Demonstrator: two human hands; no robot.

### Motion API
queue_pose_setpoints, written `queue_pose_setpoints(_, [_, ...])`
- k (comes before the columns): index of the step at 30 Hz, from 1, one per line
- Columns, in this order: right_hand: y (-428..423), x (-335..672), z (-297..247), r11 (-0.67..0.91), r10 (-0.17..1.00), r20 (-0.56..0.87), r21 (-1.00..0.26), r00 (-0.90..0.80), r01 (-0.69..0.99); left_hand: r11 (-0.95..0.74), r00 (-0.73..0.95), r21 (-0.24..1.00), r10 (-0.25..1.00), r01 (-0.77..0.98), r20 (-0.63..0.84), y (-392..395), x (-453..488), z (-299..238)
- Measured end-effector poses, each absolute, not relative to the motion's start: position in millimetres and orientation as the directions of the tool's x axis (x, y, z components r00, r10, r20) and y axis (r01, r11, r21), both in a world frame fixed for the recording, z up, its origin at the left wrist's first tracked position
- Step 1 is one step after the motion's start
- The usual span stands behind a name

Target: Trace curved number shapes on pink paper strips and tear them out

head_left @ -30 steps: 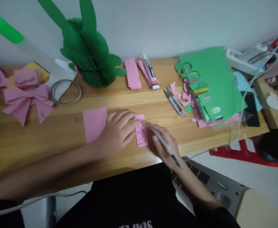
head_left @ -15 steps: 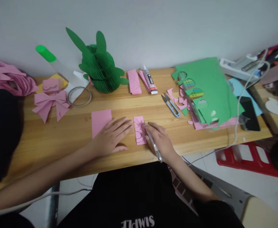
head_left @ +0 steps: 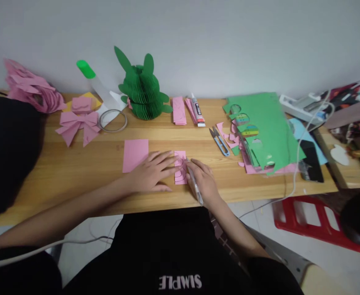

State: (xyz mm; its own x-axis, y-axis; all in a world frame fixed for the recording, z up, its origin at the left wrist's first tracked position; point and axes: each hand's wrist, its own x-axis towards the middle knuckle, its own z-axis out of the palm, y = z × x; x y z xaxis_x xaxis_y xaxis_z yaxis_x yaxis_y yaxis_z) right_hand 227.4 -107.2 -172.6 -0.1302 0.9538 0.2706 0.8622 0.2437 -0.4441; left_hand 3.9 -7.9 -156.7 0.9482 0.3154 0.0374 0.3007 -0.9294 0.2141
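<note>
A folded strip of pink paper (head_left: 180,177) with dark curved outlines lies on the wooden table in front of me. My left hand (head_left: 151,172) rests flat with its fingers spread, the fingertips at the strip's left edge. Partly under that hand is a plain pink paper square (head_left: 135,153). My right hand (head_left: 203,179) grips a clear-barrelled pen (head_left: 195,184), its tip at the strip's right edge. Blue-handled thread snips (head_left: 219,142) lie beyond my right hand, points toward the wall.
A green honeycomb-paper figure (head_left: 143,94) stands by the wall. Around it are a tape roll (head_left: 113,121), a pink paper bow (head_left: 79,125) and a glue tube (head_left: 197,110). Green sheets (head_left: 260,127), pink scraps and a cable (head_left: 295,172) occupy the right side. A red stool (head_left: 315,223) stands below.
My left hand has shifted right, bringing its fingertips to the pink strip. The right hand keeps the pen at the strip. The whole view has shifted and tilted slightly.
</note>
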Motion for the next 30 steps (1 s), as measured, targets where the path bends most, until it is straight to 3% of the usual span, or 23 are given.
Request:
queue_pose_setpoints(14, [-105.5, 227.2, -173.7, 0.250, 0.953, 0.272, -0.456, -0.134, 0.854, -0.911, 0.926, 0.218, 0.372, 0.351, 0.065, -13.2, -1.4, -164.3])
queue_pose_setpoints(21, [-106.0, 227.3, -174.7, 0.244, 0.955, 0.265, -0.462, -0.129, 0.853, -0.893, 0.917, 0.277, 0.391, 0.355, 0.085, -13.4, -2.6, -165.8])
queue_pose_setpoints(30, [-106.2, 227.5, -173.1, 0.226, 0.963, 0.240, -0.463, -0.124, 0.857, -0.912, 0.902, 0.236, 0.383, 0.336, 0.199, -14.5, -6.4, -165.6])
